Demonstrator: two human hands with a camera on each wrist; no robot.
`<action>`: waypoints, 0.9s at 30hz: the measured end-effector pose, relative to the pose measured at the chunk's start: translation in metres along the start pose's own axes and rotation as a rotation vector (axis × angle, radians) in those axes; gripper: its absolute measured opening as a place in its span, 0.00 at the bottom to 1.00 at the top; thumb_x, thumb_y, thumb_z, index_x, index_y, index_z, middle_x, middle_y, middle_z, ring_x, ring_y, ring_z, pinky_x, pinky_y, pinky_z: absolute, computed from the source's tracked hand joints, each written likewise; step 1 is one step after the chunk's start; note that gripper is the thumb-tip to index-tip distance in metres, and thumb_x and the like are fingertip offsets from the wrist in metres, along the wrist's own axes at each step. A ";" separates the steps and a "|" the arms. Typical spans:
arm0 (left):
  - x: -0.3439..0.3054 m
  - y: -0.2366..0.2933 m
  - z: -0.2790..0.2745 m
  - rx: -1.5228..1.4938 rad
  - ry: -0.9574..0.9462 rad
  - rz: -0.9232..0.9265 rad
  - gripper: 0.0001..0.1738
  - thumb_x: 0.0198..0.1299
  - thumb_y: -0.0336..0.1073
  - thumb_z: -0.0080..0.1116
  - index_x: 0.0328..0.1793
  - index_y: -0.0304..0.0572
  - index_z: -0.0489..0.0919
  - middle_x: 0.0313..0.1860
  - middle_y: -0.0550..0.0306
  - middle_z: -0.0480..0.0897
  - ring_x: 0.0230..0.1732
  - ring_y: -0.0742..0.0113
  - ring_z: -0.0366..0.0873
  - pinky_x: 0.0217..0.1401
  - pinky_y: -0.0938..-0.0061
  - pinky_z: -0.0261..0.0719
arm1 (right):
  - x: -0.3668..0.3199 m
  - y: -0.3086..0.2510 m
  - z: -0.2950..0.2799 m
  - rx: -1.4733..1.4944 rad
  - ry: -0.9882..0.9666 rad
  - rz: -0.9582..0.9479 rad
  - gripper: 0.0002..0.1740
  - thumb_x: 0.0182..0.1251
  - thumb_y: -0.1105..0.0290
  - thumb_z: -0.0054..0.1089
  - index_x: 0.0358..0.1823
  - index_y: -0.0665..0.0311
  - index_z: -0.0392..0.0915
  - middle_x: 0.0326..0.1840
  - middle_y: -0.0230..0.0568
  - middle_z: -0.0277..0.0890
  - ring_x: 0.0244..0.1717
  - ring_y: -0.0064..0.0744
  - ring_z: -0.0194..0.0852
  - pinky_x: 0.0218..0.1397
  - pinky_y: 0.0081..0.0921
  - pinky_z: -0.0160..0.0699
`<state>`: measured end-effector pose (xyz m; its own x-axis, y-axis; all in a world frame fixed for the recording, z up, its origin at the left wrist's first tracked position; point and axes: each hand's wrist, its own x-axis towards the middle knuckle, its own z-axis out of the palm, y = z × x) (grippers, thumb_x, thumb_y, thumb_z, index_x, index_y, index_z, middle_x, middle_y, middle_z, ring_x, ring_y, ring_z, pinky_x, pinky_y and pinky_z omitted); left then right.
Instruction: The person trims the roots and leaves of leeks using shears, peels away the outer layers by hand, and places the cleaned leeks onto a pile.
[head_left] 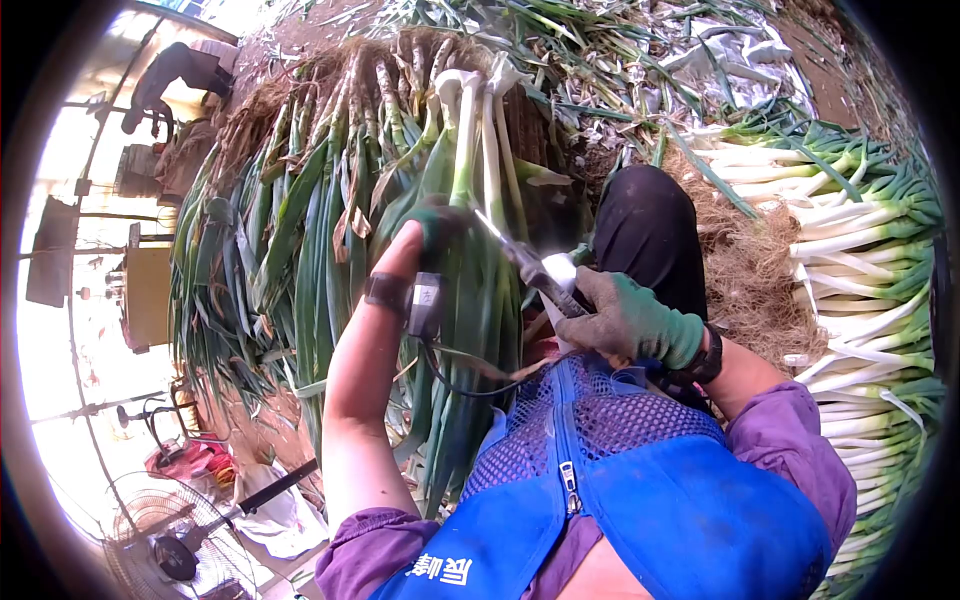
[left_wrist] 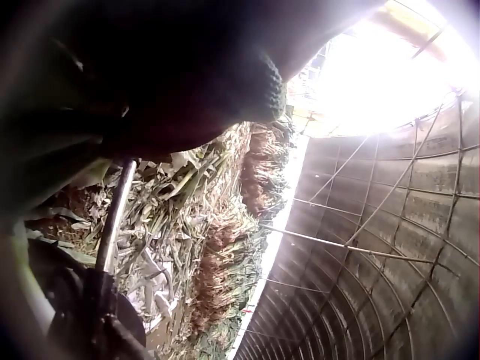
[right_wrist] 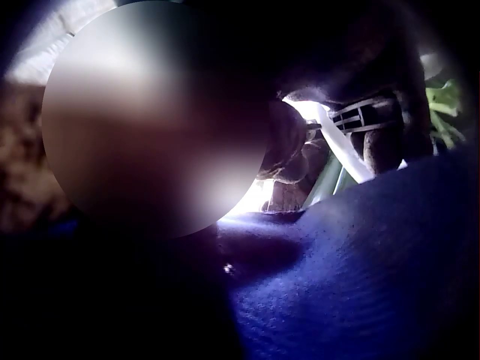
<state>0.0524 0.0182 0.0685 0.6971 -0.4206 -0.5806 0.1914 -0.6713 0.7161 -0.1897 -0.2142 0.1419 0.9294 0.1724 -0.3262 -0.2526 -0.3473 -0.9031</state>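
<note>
My gloved left hand [head_left: 440, 225] grips a few long green onions [head_left: 466, 150] just below their white stems, roots pointing away from me. In my gloved right hand [head_left: 635, 318] is a black air blow gun [head_left: 545, 278], its slim metal nozzle [head_left: 490, 226] reaching to the stalks beside the left hand. The left wrist view shows the metal tube [left_wrist: 116, 217] close up, with the dark glove [left_wrist: 217, 82] above it. In the right wrist view the hand is mostly dark, and a blurred disc covers much of the picture.
Unpeeled green onions [head_left: 300, 220] lie in a thick pile to the left, roots away. White-stemmed ones [head_left: 850, 240] are stacked along the right, beside matted roots [head_left: 760, 280]. Stripped leaves [head_left: 600, 50] litter the ground ahead. A fan [head_left: 175, 555] stands at lower left.
</note>
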 end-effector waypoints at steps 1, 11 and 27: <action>-0.001 0.000 0.002 -0.065 0.025 -0.016 0.25 0.57 0.40 0.67 0.58 0.34 0.79 0.40 0.55 0.85 0.41 0.71 0.80 0.47 0.75 0.79 | 0.001 -0.001 0.001 -0.020 0.006 0.020 0.23 0.60 0.55 0.66 0.43 0.70 0.77 0.32 0.49 0.81 0.34 0.37 0.84 0.37 0.31 0.78; 0.045 -0.037 0.004 0.334 0.132 -0.012 0.22 0.51 0.38 0.70 0.51 0.36 0.79 0.30 0.58 0.83 0.29 0.71 0.77 0.31 0.71 0.77 | 0.015 0.011 0.018 -0.103 0.033 0.025 0.22 0.59 0.56 0.64 0.42 0.70 0.76 0.31 0.53 0.82 0.32 0.44 0.85 0.36 0.38 0.78; -0.077 0.006 0.006 0.439 -0.064 -0.139 0.29 0.64 0.56 0.62 0.55 0.36 0.79 0.36 0.59 0.83 0.37 0.76 0.77 0.35 0.78 0.75 | 0.109 0.026 -0.028 0.036 0.283 0.004 0.25 0.57 0.59 0.64 0.45 0.77 0.75 0.33 0.41 0.79 0.35 0.27 0.77 0.40 0.26 0.77</action>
<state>-0.0040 0.0422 0.1152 0.6388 -0.3362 -0.6921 -0.0403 -0.9129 0.4062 -0.0873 -0.2303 0.0907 0.9651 -0.0954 -0.2438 -0.2615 -0.3133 -0.9129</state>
